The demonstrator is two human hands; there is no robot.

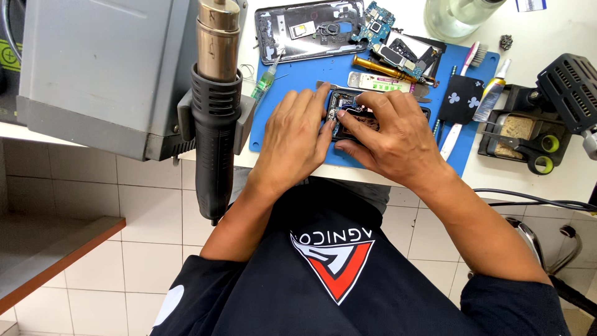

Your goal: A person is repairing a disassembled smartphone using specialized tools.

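Opened phone (354,118) lies under both hands' fingers (323,102) on blue mat (280,124).

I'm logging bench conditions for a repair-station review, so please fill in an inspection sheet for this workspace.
Surface: blue work mat on a white bench.
Job's things: opened phone, its insides exposed, lying flat on the mat under both hands.
Clutter: separate phone frame, loose circuit boards, gold-handled tool, syringe, toothbrush, playing card, small tube, clear bottle.
Grippers: left hand and right hand both press on the phone with spread fingers.
Cables: black cable along the bench's right edge.
Surroundings: hot-air gun holstered on a grey station; soldering stand with sponge; white tiled wall below.
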